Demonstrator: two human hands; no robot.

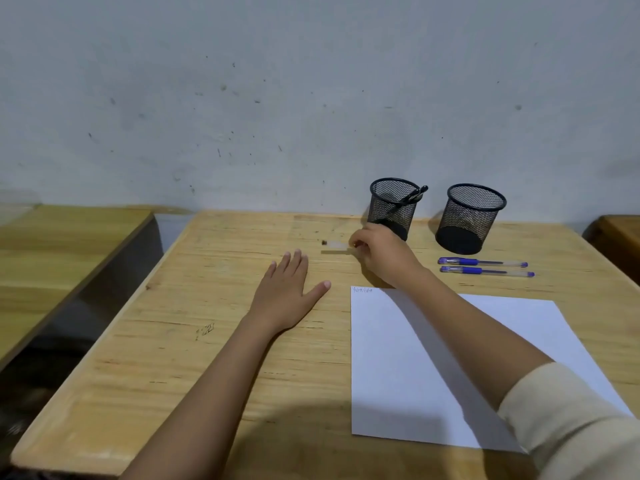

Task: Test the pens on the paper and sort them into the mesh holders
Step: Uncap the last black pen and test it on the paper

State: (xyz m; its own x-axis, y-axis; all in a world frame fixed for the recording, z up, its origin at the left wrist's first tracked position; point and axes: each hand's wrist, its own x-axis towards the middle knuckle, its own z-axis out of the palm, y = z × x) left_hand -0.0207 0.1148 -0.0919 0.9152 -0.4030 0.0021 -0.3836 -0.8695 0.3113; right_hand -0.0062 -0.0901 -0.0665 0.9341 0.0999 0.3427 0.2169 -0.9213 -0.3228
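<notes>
**A:** The left hand [287,292] lies flat on the surface [145,368], fingers spread and holding nothing. It looks like a brace while the other arm reaches across.

**B:** And the right hand [381,254], fingers curled, pinches one end of a clear pen [334,245], low over the wood, just in front of the left holder [393,206].

**A:** A black pen [414,195] leans in that holder already. The right holder [471,216] looks empty.

**B:** Two blue pens [481,262] lie side by side near it, just beyond the paper [398,393], probably kept close for testing.

**A:** Anything unclear?

**B:** Plenty. The clear pen is smeared by motion, so there's no telling whether it's capped or bare, lifted or touching. The scribble [362,290] at the paper's corner is too small to read.
</notes>
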